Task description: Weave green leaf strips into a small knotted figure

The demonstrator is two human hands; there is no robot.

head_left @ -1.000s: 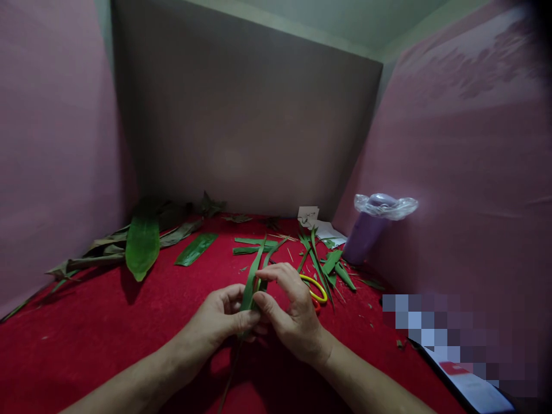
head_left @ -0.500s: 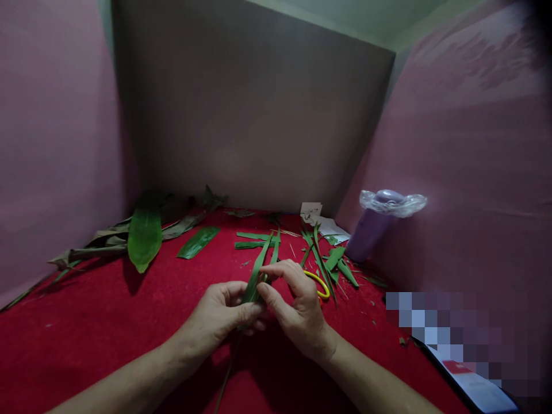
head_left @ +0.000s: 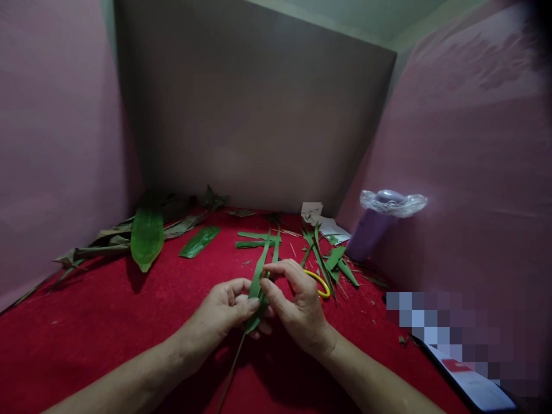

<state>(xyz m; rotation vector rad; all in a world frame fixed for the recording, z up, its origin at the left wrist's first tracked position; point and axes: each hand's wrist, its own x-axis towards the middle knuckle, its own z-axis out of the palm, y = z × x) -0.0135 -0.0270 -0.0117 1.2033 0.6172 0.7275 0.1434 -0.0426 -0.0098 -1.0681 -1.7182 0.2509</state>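
Note:
My left hand [head_left: 230, 307] is closed around the base of a green leaf strip [head_left: 257, 276], thumb on top and fingers behind. A thin stem [head_left: 233, 368] trails from it down toward me. My right hand [head_left: 299, 305] is closed in a pinch at the right side of the leaf, thumb and forefinger near its middle. Two narrow leaf tips point away from me above the fingers. Just behind my right hand lies the yellow handle of scissors [head_left: 321, 284], partly hidden by that hand.
Cut leaf strips [head_left: 254, 244] and narrow leaf pieces [head_left: 319, 253] lie on the red cloth [head_left: 107, 345]. At left are a broad leaf [head_left: 147, 241], a cut leaf piece [head_left: 200, 241] and dried leaves [head_left: 103, 244]. A purple container [head_left: 368, 233] with plastic on top and a phone [head_left: 470, 379] are at right.
My left thumb has shifted up and left, baring more of the leaf's base and the stem below. My right hand has barely moved.

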